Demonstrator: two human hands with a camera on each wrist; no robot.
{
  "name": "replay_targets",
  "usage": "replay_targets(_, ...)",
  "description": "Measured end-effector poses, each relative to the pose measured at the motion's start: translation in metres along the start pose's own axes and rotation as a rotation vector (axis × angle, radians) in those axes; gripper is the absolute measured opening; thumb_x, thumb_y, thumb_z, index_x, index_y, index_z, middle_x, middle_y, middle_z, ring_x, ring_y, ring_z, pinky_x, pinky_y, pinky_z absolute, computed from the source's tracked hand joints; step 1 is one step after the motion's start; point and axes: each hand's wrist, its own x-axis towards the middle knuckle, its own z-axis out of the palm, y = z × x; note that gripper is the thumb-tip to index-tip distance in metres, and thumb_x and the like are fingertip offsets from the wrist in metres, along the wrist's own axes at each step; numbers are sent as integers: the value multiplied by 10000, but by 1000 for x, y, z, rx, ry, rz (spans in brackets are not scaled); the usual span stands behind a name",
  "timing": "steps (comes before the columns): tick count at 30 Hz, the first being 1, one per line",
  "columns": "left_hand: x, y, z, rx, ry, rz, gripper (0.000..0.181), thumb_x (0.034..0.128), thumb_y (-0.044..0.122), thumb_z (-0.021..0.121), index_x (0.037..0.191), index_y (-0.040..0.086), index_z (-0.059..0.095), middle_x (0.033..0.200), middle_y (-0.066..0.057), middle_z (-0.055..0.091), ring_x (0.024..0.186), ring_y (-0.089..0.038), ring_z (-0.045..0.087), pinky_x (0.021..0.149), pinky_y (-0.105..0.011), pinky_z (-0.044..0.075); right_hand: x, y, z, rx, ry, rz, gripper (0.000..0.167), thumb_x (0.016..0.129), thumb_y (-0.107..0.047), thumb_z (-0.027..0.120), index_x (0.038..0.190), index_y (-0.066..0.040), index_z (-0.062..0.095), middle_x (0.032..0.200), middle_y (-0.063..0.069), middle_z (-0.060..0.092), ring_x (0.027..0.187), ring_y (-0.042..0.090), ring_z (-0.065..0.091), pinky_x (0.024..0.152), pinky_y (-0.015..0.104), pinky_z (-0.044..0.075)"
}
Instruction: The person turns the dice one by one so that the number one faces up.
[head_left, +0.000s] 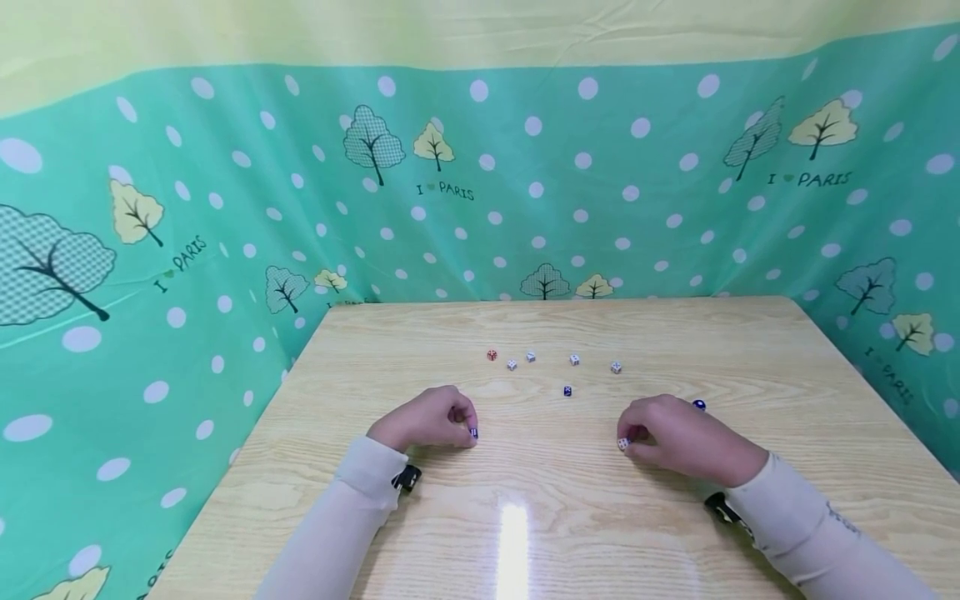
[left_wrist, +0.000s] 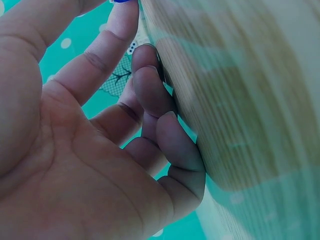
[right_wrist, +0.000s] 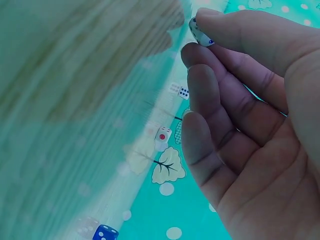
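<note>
Head view: our L hand (head_left: 429, 419) pinches a blue die (head_left: 474, 433) well in from tbl's (head_left: 555, 483) left edge, R hand (head_left: 675, 435) a white die (head_left: 623, 444) in from right edge. Blue bit (head_left: 699, 405) behind R knuckles, prob. a die; a careless swing cd knock it.

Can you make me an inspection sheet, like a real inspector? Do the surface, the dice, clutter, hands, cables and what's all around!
Surface: pale wood-grain table, with a bright light reflection on its near part.
Dice: one red die, four white dice and two blue dice on the table.
Clutter: nothing seen.
Hands: left hand pinches another blue die; right hand pinches another white die.
Cables: nothing seen.
Surroundings: green fabric printed with trees, pale dots and lettering.
</note>
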Motion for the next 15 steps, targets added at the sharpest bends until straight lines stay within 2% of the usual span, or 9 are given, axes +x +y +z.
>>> replay_targets(5,0,1,0,-4,-1,5,145,836,185,858,803,207,719,849,5,619,826,-183,522,699,-332,449,0,2,-1,41,-8,12,168,875,-130,816,879,-268,721,836,-204,655,782,-50,588,718,252,559)
replay_targets(15,1,0,0,0,2,-2,147,836,190,862,803,201,719,866,-10,608,828,-186,514,689,-329,440,0,12,1,108,7,28,155,883,-175,825,908,-279,713,848,-175,633,755,-3,548,678,231,516)
